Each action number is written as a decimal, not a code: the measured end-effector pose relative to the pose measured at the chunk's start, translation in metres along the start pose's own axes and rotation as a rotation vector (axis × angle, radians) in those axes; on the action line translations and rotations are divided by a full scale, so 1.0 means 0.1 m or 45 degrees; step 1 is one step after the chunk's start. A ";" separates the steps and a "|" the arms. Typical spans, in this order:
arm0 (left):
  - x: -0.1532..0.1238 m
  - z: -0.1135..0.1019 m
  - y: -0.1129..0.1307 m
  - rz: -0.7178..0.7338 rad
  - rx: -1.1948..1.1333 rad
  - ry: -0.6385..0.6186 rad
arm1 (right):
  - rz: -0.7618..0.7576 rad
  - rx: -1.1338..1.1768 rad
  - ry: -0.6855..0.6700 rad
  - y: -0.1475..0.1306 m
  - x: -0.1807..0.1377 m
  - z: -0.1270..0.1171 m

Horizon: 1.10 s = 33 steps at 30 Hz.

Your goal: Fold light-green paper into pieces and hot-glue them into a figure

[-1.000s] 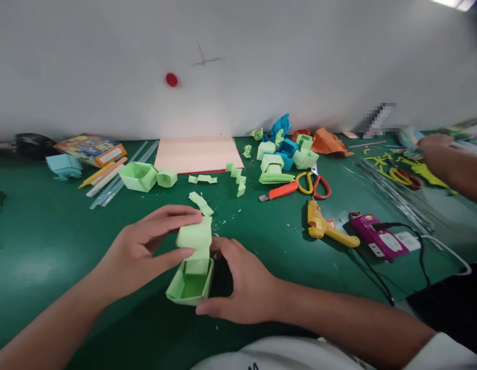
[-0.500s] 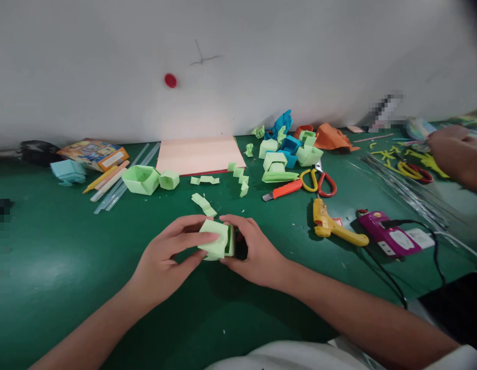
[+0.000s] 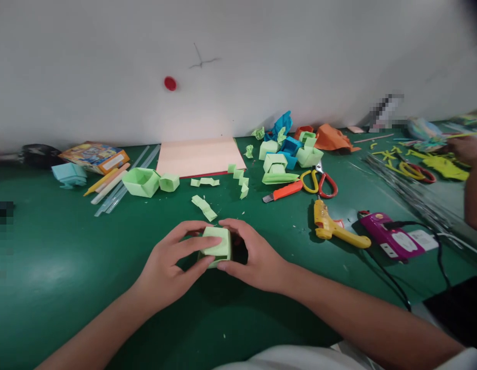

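Both my hands close round a small light-green folded paper box [image 3: 217,245] low over the green table [image 3: 53,267]. My left hand [image 3: 172,267] grips its left side with thumb below and fingers over the top. My right hand [image 3: 253,257] holds the right side, fingers curled over the box's edge. Most of the box is hidden between my palms. A green zigzag paper strip [image 3: 203,206] lies just beyond my fingers.
A pink sheet [image 3: 199,154], another green paper box [image 3: 141,181], glue sticks [image 3: 118,192], a heap of folded papers [image 3: 288,149], scissors [image 3: 319,182], an orange cutter [image 3: 282,191], a yellow glue gun [image 3: 334,226] and a purple device [image 3: 390,239] lie around. Another person's hand [image 3: 467,149] works at the far right.
The open box with a paper piece standing in it has been pushed together into a compact closed shape. Both hands moved up the table and now press round it.
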<state>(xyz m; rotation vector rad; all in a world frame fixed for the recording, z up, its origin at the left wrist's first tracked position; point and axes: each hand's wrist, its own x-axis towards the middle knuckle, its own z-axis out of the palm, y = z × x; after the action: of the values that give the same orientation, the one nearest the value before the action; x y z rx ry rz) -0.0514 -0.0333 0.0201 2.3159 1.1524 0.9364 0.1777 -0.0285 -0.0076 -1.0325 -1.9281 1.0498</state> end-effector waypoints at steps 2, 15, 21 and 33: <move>-0.01 -0.01 -0.01 0.026 0.047 0.000 | -0.017 0.014 -0.012 0.01 0.00 0.00; -0.01 0.02 -0.07 0.210 0.189 0.041 | -0.044 0.022 -0.028 -0.01 0.02 -0.03; 0.01 -0.02 -0.04 0.296 0.222 0.006 | -0.027 0.005 -0.035 0.00 0.02 -0.03; 0.00 -0.07 0.01 0.463 0.286 -0.022 | -0.202 -0.472 -0.299 -0.08 0.07 -0.69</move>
<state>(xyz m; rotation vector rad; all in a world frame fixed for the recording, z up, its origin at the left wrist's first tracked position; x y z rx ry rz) -0.0556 -0.0335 0.0261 2.7735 0.8818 0.9443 0.2300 -0.0027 0.0302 -0.9616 -2.4178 0.7678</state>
